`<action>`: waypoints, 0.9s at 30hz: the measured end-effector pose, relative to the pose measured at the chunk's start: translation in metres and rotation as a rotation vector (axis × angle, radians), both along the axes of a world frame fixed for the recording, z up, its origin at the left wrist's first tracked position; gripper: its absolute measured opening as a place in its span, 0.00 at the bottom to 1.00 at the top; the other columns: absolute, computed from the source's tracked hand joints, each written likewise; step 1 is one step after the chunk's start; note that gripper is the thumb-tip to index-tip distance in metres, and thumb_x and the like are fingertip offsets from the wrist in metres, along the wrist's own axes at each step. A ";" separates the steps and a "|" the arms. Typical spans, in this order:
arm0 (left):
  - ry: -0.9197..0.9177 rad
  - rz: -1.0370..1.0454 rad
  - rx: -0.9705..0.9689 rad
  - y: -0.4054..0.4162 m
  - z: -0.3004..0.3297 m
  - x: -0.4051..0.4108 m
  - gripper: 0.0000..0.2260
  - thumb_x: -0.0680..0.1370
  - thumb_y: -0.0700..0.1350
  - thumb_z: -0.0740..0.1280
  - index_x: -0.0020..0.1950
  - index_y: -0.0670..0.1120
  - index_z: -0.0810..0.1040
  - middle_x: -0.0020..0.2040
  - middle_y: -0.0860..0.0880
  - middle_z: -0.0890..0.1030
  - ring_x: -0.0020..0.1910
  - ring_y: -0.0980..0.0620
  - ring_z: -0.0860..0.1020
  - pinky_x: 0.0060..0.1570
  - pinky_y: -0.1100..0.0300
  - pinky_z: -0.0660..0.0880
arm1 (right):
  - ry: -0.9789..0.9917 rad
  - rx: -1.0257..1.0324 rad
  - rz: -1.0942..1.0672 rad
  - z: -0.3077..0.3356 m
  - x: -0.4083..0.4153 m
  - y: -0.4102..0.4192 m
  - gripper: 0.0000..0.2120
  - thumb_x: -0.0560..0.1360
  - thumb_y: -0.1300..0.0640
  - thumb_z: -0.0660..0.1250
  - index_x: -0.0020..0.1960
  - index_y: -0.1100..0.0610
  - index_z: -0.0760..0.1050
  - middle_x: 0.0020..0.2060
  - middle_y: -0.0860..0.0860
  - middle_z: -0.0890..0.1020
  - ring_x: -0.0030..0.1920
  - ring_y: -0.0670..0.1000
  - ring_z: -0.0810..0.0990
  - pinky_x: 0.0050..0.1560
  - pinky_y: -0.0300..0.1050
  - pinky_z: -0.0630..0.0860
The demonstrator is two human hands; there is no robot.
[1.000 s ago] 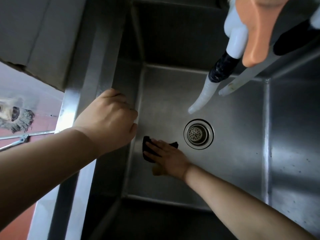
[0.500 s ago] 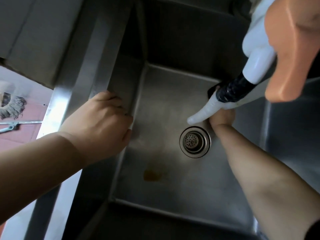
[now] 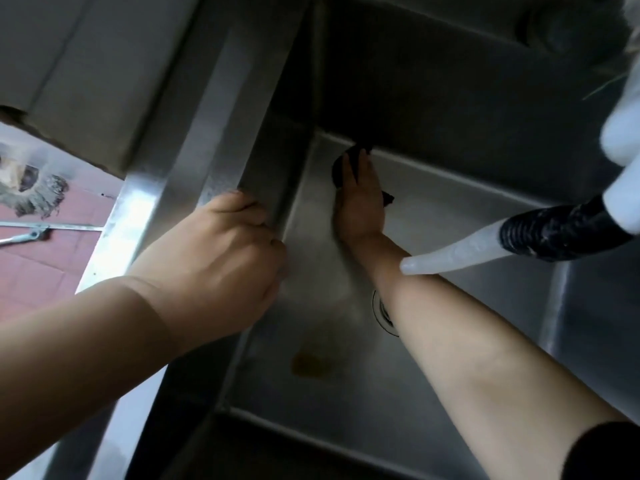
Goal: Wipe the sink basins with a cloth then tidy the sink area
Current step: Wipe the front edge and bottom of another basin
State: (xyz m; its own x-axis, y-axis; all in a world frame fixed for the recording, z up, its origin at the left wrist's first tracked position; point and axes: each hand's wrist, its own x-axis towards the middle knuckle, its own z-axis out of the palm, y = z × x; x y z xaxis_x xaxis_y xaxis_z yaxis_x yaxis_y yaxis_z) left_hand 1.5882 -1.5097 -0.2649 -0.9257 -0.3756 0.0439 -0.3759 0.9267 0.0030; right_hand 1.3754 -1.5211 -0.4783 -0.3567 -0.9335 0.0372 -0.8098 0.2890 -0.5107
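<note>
Right hand (image 3: pixel 360 202): fingers flat, pressing the dark cloth (image 3: pixel 343 168) into the basin's far corner.
Left hand (image 3: pixel 221 258): fingers curled over the sink rim (image 3: pixel 194 161).
Drain (image 3: pixel 382 311): beneath the right forearm.

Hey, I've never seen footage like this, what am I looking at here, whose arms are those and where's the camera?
There is no machine here. The camera sits on a person's head and looks down, so the two bare arms are that person's own. Below is a steel sink basin. The left hand grips the sink's rim, fingers curled over the edge. The right hand reaches to the far corner of the basin floor and presses a dark cloth flat under straight fingers. The drain is half hidden by the right forearm, and a brownish stain lies nearer the camera. The pale nozzle at right belongs to a tap hose hanging over the basin. At far left a mop lies on a red tiled floor.
</note>
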 end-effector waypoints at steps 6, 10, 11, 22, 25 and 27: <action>0.005 -0.005 -0.015 -0.001 0.000 -0.001 0.11 0.73 0.45 0.61 0.30 0.50 0.73 0.29 0.48 0.77 0.37 0.42 0.77 0.51 0.50 0.73 | -0.009 0.036 0.261 0.013 0.032 -0.022 0.25 0.79 0.63 0.57 0.75 0.60 0.58 0.74 0.61 0.58 0.74 0.60 0.57 0.73 0.46 0.51; 0.007 0.005 -0.010 0.000 -0.001 0.000 0.09 0.71 0.45 0.62 0.30 0.49 0.74 0.29 0.47 0.77 0.37 0.42 0.77 0.51 0.51 0.73 | -0.024 -0.061 0.397 0.008 0.046 0.023 0.21 0.77 0.61 0.56 0.70 0.63 0.68 0.68 0.64 0.68 0.68 0.63 0.68 0.69 0.55 0.65; 0.005 0.006 -0.012 0.000 -0.001 0.000 0.09 0.72 0.45 0.62 0.30 0.49 0.74 0.29 0.47 0.77 0.37 0.42 0.77 0.51 0.52 0.73 | -0.017 -0.079 0.440 0.006 0.050 0.038 0.20 0.77 0.62 0.57 0.69 0.63 0.69 0.68 0.64 0.69 0.68 0.63 0.69 0.68 0.56 0.66; -0.074 0.013 -0.005 0.000 0.006 -0.002 0.09 0.70 0.43 0.61 0.29 0.48 0.71 0.28 0.47 0.76 0.35 0.42 0.74 0.47 0.51 0.72 | -0.024 0.050 1.008 0.018 0.091 0.221 0.23 0.75 0.59 0.56 0.69 0.53 0.70 0.69 0.53 0.71 0.69 0.55 0.68 0.71 0.48 0.58; -0.091 0.020 -0.014 0.000 0.007 -0.002 0.09 0.70 0.42 0.60 0.29 0.48 0.70 0.27 0.46 0.76 0.35 0.41 0.74 0.48 0.51 0.73 | -0.005 0.143 1.174 0.016 0.083 0.260 0.24 0.75 0.57 0.54 0.71 0.49 0.66 0.72 0.51 0.67 0.72 0.53 0.63 0.72 0.51 0.61; -0.105 0.024 -0.012 0.001 0.007 -0.002 0.09 0.70 0.42 0.60 0.29 0.47 0.71 0.28 0.46 0.77 0.35 0.41 0.75 0.49 0.52 0.72 | -0.024 0.164 1.273 0.016 0.071 0.272 0.24 0.76 0.58 0.56 0.72 0.50 0.63 0.73 0.52 0.65 0.74 0.54 0.59 0.72 0.54 0.59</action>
